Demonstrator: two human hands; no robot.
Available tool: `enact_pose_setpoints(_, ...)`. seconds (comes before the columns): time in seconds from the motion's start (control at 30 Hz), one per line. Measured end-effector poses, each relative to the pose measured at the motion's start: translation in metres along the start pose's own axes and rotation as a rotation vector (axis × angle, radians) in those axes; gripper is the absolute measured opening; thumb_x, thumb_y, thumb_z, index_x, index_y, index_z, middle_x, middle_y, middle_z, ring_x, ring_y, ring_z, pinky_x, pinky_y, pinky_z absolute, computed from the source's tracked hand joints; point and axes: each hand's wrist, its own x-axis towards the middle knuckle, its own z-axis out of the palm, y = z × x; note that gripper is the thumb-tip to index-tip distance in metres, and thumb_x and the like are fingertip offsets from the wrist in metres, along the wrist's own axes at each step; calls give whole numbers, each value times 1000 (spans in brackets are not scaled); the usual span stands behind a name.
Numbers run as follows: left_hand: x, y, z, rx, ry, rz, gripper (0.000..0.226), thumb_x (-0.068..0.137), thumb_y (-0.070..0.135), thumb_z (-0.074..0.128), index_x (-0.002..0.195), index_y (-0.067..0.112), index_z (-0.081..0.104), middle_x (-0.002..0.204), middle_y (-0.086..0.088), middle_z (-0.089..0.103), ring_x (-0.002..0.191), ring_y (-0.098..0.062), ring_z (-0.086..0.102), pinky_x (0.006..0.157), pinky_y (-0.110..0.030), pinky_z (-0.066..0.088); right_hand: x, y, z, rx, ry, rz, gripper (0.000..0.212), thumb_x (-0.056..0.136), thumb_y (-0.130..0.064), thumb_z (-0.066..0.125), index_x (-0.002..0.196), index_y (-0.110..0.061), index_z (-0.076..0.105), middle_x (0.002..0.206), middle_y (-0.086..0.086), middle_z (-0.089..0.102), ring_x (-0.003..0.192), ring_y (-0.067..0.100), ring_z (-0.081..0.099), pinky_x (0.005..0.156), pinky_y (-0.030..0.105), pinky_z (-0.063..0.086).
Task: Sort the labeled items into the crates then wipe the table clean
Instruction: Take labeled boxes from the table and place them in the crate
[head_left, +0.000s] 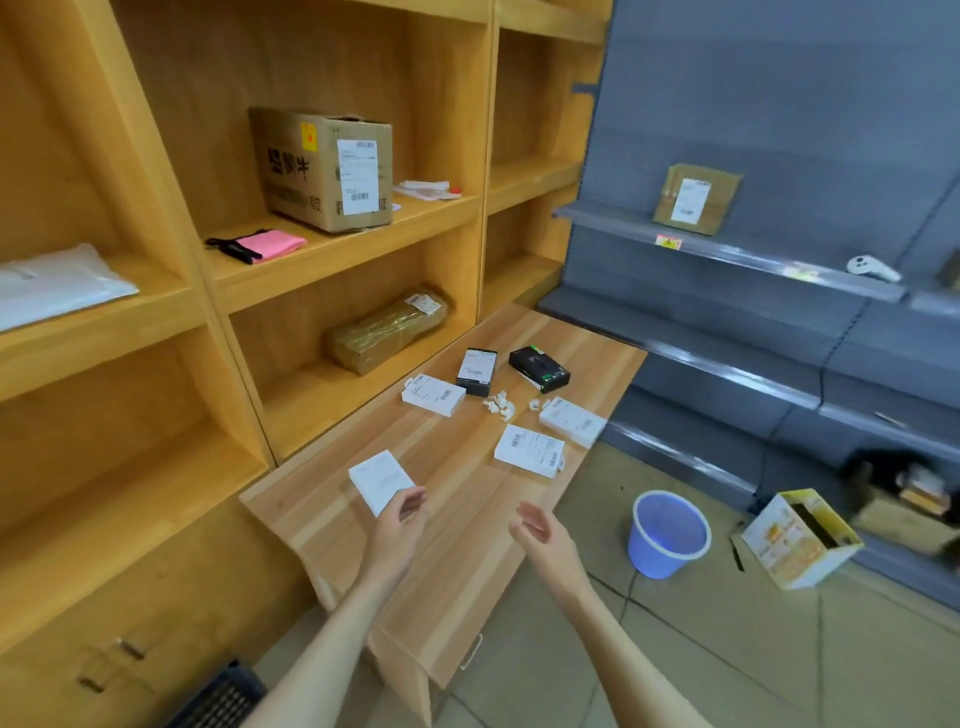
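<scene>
My left hand grips a small white labeled box by its near corner, above the near left part of the wooden table. My right hand hovers open beside it, holding nothing. Farther along the table lie three more white labeled boxes. Behind them sit two black boxes, one with a white label and one with green trim. Crumpled paper scraps lie between the boxes. A dark blue crate shows at the bottom edge, left of my arm.
Wooden shelving on the left holds a large cardboard box, a pink cloth, a taped parcel and a white mailer bag. Grey metal shelves on the right carry a flat parcel. A blue bucket and a yellow carton stand on the floor.
</scene>
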Motion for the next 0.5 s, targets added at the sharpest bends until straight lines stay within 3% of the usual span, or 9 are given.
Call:
enact_pose_setpoints(0.13,55,0,23,-8,3,-15,19,95,22,60,109,33,63,115,13,65,110,-3,59,96,-30,47,53,-2,-17,-24,5,16,45,90,-36,64,134,-26,56,136,-11,59,126,6,55,108,31,42)
enact_pose_setpoints(0.3,116,4,47,-11,8,-40,25,95,22,58,119,27,61,118,13,64,111,-3,58,86,-21,44,118,-15,-31,-36,-3,57,50,87,-41,63,135,-29,54,135,-14,58,125,4,54,102,29,45)
enact_pose_setpoints(0.4,148,5,63,-11,2,-53,25,96,19,57,120,25,61,118,11,63,112,-6,57,90,-23,44,151,-16,-40,-15,3,65,48,91,-36,62,137,-27,52,134,-15,57,122,1,54,94,23,42)
enact_pose_setpoints(0.5,174,10,80,-1,-10,-66,25,96,18,57,119,27,61,118,11,63,113,-7,58,93,-25,44,177,-13,-53,-13,10,69,49,92,-36,62,138,-25,52,136,-13,57,124,4,54,97,23,41)
